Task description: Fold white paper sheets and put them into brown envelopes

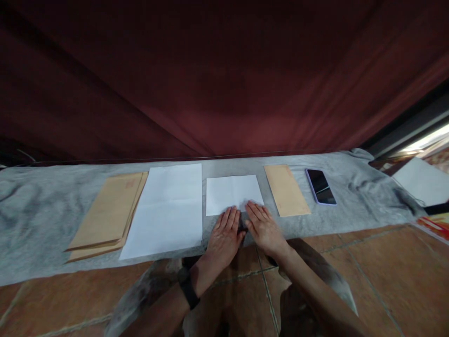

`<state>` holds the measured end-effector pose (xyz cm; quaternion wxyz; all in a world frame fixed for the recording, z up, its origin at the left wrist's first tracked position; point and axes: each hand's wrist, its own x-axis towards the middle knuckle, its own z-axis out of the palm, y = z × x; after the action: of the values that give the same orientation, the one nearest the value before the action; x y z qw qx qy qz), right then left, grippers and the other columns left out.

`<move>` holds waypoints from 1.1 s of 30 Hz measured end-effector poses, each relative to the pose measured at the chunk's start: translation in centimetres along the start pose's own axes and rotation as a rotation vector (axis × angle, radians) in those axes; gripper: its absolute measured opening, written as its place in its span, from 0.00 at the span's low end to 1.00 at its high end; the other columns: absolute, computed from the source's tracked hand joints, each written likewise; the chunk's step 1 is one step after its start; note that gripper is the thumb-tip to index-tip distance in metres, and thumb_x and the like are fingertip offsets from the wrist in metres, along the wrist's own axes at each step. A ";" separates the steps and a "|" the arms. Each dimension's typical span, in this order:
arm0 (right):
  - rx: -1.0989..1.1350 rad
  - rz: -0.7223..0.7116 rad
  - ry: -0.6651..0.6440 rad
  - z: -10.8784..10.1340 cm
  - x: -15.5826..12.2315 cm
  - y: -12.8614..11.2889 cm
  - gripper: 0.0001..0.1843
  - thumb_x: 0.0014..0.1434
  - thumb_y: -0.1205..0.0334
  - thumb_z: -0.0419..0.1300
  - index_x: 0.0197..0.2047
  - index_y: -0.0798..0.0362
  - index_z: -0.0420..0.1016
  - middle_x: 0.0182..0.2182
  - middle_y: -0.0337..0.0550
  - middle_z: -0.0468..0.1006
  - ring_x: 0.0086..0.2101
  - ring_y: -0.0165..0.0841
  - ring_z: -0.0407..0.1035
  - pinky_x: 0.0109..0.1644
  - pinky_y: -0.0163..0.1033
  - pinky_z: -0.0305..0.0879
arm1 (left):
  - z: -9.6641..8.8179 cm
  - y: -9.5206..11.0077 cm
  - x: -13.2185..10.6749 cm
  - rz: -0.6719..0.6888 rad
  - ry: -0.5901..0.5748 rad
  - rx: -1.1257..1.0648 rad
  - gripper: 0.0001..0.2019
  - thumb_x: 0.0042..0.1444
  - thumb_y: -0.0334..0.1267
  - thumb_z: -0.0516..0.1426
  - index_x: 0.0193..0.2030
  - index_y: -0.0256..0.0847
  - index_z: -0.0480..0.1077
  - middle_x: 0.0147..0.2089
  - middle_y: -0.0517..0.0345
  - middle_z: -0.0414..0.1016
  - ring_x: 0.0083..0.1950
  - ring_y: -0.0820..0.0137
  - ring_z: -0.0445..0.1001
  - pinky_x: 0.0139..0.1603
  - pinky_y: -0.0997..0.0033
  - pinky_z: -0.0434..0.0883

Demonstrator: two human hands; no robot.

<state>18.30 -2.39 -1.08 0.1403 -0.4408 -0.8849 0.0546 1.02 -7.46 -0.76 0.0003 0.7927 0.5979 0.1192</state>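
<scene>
A folded sheet of white paper (229, 189) lies flat on the grey cloth straight ahead of me. My left hand (226, 231) rests on its near edge, fingers stretched out and pointing away. Beside it, my right hand (264, 228) lies flat with its fingertips on the near right part of the same sheet. Neither hand grips anything. Just left of the folded sheet is larger white paper (171, 206), with a faint crease across it. A single brown envelope (286, 189) lies to the right of my right hand.
Several brown envelopes (105, 210) are stacked at the left, next to the large paper. A phone (321, 187) in a purple case lies on the right. Grey cloth (365, 196) covers the narrow surface; a dark red curtain (224, 84) hangs behind. Tiled floor (386, 267) shows in front.
</scene>
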 end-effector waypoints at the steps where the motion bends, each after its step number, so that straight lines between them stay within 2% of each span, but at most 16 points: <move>1: 0.021 -0.037 -0.025 0.1 0.4 -0.3 0.29 0.73 0.56 0.45 0.73 0.55 0.56 0.70 0.51 0.61 0.69 0.41 0.54 0.72 0.55 0.52 | 0.0 -0.1 0.0 -0.003 0.001 -0.002 0.28 0.67 0.39 0.49 0.71 0.30 0.56 0.74 0.39 0.58 0.76 0.57 0.54 0.73 0.51 0.61; 6: 0.018 -0.112 -0.062 1.3 1.1 -0.9 0.31 0.72 0.52 0.47 0.73 0.56 0.55 0.71 0.52 0.58 0.69 0.41 0.53 0.72 0.54 0.53 | 0.2 -0.5 -0.3 -0.023 0.002 0.005 0.30 0.64 0.33 0.48 0.72 0.28 0.54 0.74 0.39 0.57 0.76 0.59 0.53 0.73 0.53 0.59; 13: -0.036 -0.096 -0.019 1.2 -0.1 0.7 0.33 0.72 0.50 0.48 0.73 0.60 0.56 0.71 0.56 0.55 0.70 0.45 0.52 0.71 0.54 0.55 | 0.7 -1.3 -1.0 -0.067 0.034 0.035 0.30 0.67 0.43 0.50 0.71 0.28 0.54 0.74 0.35 0.57 0.76 0.54 0.52 0.72 0.48 0.61; 17: -0.031 -0.074 -0.023 0.6 -1.1 1.6 0.35 0.72 0.48 0.47 0.75 0.58 0.50 0.72 0.57 0.53 0.70 0.45 0.49 0.71 0.55 0.55 | 0.9 -1.7 -1.6 -0.132 0.044 0.054 0.32 0.67 0.46 0.50 0.71 0.27 0.54 0.74 0.33 0.56 0.76 0.52 0.52 0.71 0.47 0.62; 21: -0.033 -0.032 -0.002 0.5 -1.8 2.6 0.36 0.73 0.48 0.47 0.76 0.58 0.45 0.72 0.58 0.53 0.71 0.46 0.49 0.71 0.56 0.55 | 0.9 -2.1 -2.0 -0.207 0.073 0.073 0.33 0.67 0.48 0.51 0.71 0.25 0.56 0.73 0.31 0.57 0.75 0.50 0.55 0.69 0.47 0.64; 25: -0.049 0.008 0.039 1.0 -2.1 3.6 0.37 0.72 0.49 0.48 0.76 0.60 0.45 0.72 0.59 0.55 0.70 0.47 0.51 0.71 0.56 0.55 | 0.5 -2.8 -1.8 -0.257 0.073 0.134 0.28 0.68 0.45 0.50 0.66 0.24 0.63 0.70 0.30 0.63 0.71 0.49 0.64 0.65 0.49 0.68; 29: -0.081 0.044 0.057 1.2 -1.9 3.9 0.36 0.72 0.49 0.49 0.74 0.62 0.50 0.70 0.61 0.58 0.69 0.48 0.53 0.71 0.57 0.54 | -0.3 -3.6 -0.7 -0.221 0.019 0.191 0.22 0.69 0.37 0.48 0.62 0.25 0.69 0.66 0.32 0.69 0.66 0.51 0.71 0.62 0.52 0.72; 31: -0.097 0.058 0.057 0.9 -1.6 3.7 0.35 0.72 0.49 0.49 0.73 0.63 0.52 0.69 0.61 0.59 0.69 0.49 0.53 0.71 0.57 0.52 | -0.8 -3.7 -0.1 -0.155 0.010 0.181 0.21 0.68 0.34 0.48 0.63 0.25 0.68 0.67 0.33 0.67 0.67 0.52 0.69 0.64 0.52 0.70; 33: -0.103 0.057 0.051 0.6 -1.2 3.1 0.34 0.72 0.50 0.49 0.73 0.62 0.53 0.69 0.60 0.59 0.69 0.48 0.52 0.72 0.58 0.50 | -1.1 -3.4 0.4 -0.051 0.005 0.129 0.22 0.68 0.34 0.49 0.66 0.29 0.65 0.70 0.39 0.64 0.71 0.55 0.64 0.69 0.53 0.66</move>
<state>21.22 -1.43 -2.58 0.1385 -0.4739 -0.8696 0.0016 -2.35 -6.30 -0.09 -0.0491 0.7752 0.6244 0.0824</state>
